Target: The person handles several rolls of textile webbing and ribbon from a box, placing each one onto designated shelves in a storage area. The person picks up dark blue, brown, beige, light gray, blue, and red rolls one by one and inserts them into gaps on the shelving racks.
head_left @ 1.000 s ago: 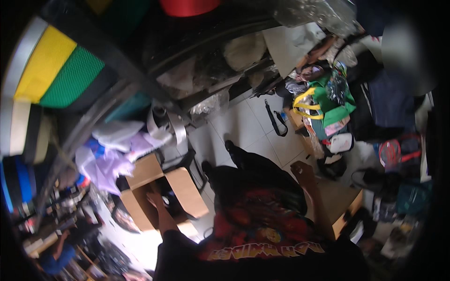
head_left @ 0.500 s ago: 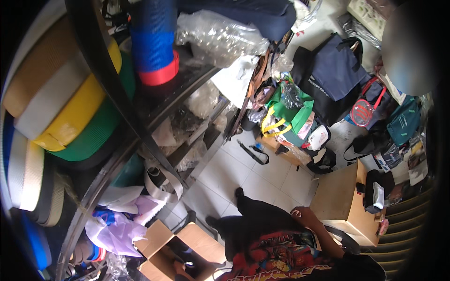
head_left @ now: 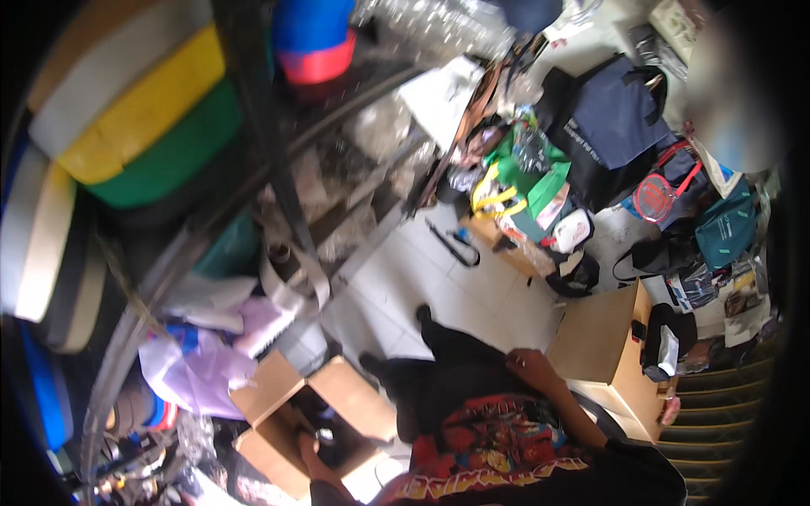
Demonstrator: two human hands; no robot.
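Note:
My left hand reaches down into an open cardboard box at the lower left. Its fingers go into the dark inside, where I cannot make out whether they grip anything. A small white thing shows right beside the hand, among dark contents too dim to name. My right hand lies on my thigh, on the black trousers, its fingers laid over the cloth with nothing seen in them.
Left, a shelf holds rolls of coloured webbing. Lilac plastic hangs next to the box. A wooden cabinet stands right. Bags, including a green bag, crowd the far floor; a black strap lies on the tiles.
The view has shifted, so the shelf, box and my body all sit higher in it. More of my left forearm shows at the box. My right hand stays on my thigh.

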